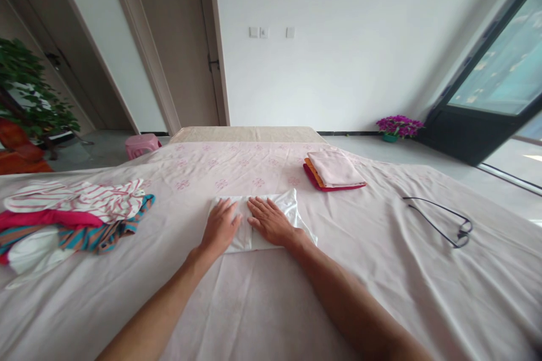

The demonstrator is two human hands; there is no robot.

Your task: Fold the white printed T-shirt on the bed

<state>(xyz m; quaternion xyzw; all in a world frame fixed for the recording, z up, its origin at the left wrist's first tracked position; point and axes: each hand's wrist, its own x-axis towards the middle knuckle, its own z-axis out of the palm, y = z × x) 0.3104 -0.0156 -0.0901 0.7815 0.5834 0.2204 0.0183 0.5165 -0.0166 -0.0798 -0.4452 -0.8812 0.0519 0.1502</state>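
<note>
A white, slightly shiny garment (241,240) lies partly folded in front of me, its kind hard to make out. My left hand (221,225) rests flat on its left half with the fingers extended. Fingers spread, my right hand (271,221) presses on the middle of the cloth. To the right, a corner of the fabric sticks up and part of it lies loose and creased beyond my wrist. My palms and forearm hide some of the garment. Both hands touch the cloth without gripping it.
A pale pink sheet (364,293) covers the surface. Rumpled clothes (76,208) lie at left; a folded stack (334,169) of pink, orange and red cloth sits at back right. Eyeglasses (461,231) rest at right. Beyond are a pink stool (141,144) and purple flowers (400,126).
</note>
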